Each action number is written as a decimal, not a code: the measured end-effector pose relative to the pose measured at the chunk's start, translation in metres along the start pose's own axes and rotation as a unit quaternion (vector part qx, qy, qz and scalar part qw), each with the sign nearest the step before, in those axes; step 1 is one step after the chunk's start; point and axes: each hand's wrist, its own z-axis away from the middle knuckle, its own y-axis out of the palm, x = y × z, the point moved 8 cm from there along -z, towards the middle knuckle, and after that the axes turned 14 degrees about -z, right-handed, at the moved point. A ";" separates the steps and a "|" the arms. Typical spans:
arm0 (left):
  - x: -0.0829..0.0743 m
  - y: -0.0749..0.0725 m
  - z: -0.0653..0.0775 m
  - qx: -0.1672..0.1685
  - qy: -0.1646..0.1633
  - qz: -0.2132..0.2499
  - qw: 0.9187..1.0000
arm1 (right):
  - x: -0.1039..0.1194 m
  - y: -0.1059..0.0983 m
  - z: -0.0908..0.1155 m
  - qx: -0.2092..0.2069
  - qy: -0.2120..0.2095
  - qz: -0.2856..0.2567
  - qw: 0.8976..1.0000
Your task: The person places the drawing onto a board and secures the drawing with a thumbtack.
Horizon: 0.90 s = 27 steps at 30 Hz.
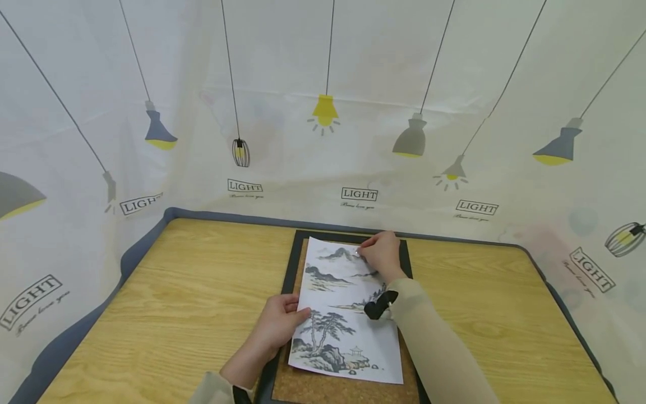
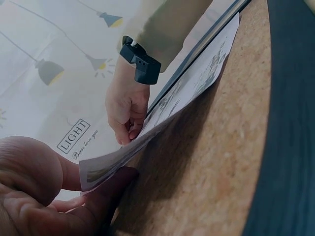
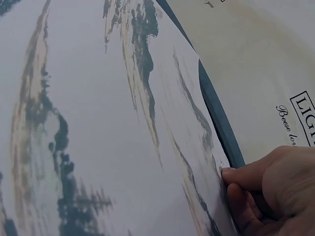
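A sheet of paper [image 1: 348, 331] printed with an ink landscape lies over a cork board [image 1: 308, 384] with a dark frame. My left hand [image 1: 280, 322] pinches the sheet's left edge, thumb on top and fingers beneath. There the paper [image 2: 106, 167] is lifted off the cork [image 2: 216, 147]. Up at the sheet's top edge, my right hand [image 1: 382, 255] pinches a small shiny pin-like thing [image 1: 357, 253] against the paper. Most of it is hidden by the fingertips, so its exact kind is unclear. In the right wrist view, the right hand [image 3: 275, 196] has its thumb tip at the paper's margin.
The board rests on a wood-grain table [image 1: 202, 292]. Behind and beside the table hangs a pale curtain [image 1: 282, 112] printed with lamps. A dark band [image 1: 242, 220] runs along the table's back edge. Each wrist wears a small black device [image 1: 381, 304].
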 end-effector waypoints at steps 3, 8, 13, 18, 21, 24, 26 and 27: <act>-0.001 -0.001 0.001 -0.004 0.004 0.001 1.000 | -0.001 0.001 0.000 0.003 0.005 -0.003 1.000; 0.001 -0.005 0.003 -0.016 0.004 0.008 1.000 | -0.008 -0.001 0.000 0.010 0.025 -0.038 0.999; 0.002 -0.011 0.005 -0.025 0.005 0.018 1.000 | -0.017 -0.011 0.001 0.006 0.056 -0.079 0.995; 0.006 -0.022 0.005 -0.025 0.008 0.066 0.997 | -0.022 -0.023 0.005 0.003 0.064 -0.118 0.991; 0.010 -0.030 0.004 -0.025 0.003 0.088 0.996 | -0.024 -0.029 0.007 0.000 0.058 -0.139 0.989; 0.013 -0.038 0.002 -0.026 -0.003 0.099 0.995 | -0.025 -0.036 0.009 -0.003 0.051 -0.144 0.988; 0.014 -0.044 0.001 -0.034 -0.001 0.095 0.995 | -0.023 -0.040 0.011 -0.004 0.049 -0.144 0.988; 0.013 -0.048 0.001 -0.038 0.000 0.093 0.995 | -0.022 -0.043 0.013 -0.003 0.049 -0.144 0.988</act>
